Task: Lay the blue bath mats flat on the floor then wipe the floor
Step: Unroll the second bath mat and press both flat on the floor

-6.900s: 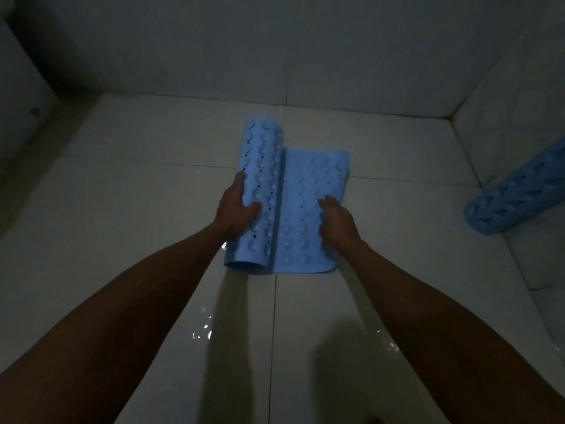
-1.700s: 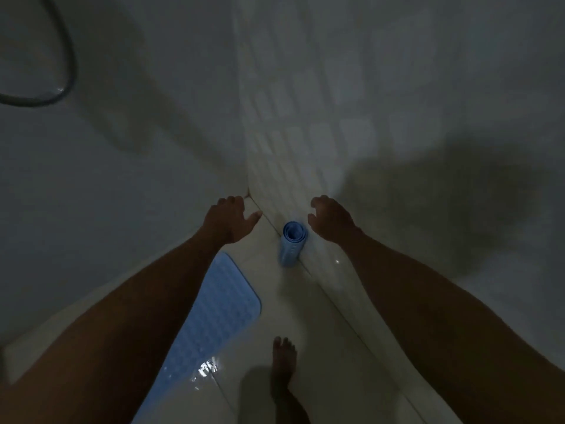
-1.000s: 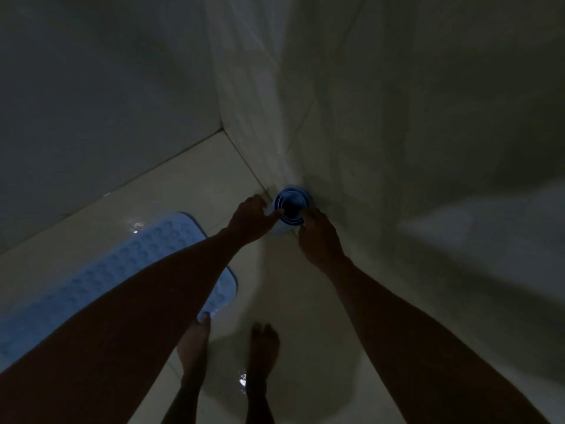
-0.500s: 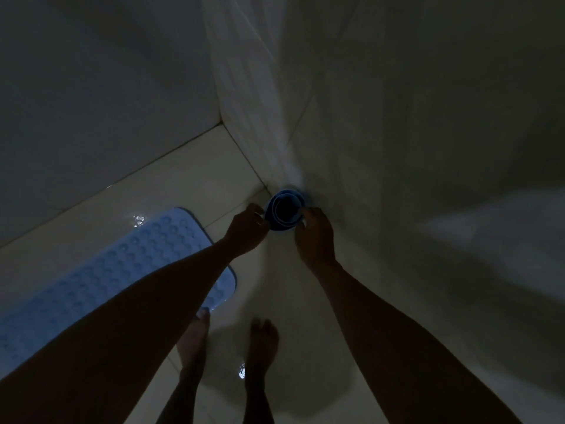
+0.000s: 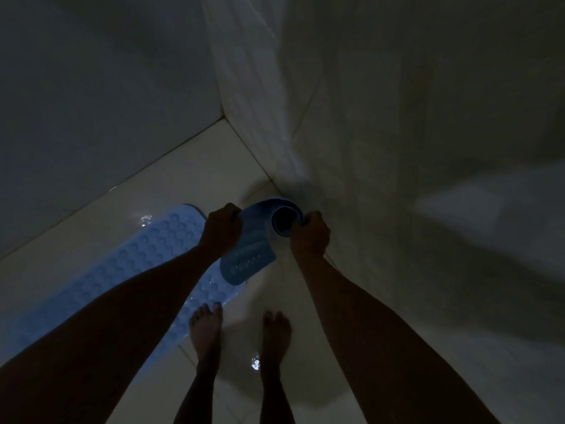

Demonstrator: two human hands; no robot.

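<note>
To the left of the left hand, a light blue bath mat [image 5: 131, 264] lies flat on the wet tiled floor [image 5: 189, 166], bubbled face up, its rounded end reaching under the left forearm; judging by how it lies, this one is done. The left hand [image 5: 221, 231] curls its fingers round the loose edge of a second, darker-looking blue bath mat [image 5: 260, 240] and holds it out, so the freed flap hangs down between the two hands with its bumps showing. The right hand [image 5: 310, 235] grips the part that is rolled up, a tube whose open end faces the camera, close to the wall corner [image 5: 275, 179]. Pulling the edge one way and the roll the other seems meant to uncoil it. Below the hands, two bare feet [image 5: 241, 328] stand on the floor, the left one touching the flat mat's edge.
</note>
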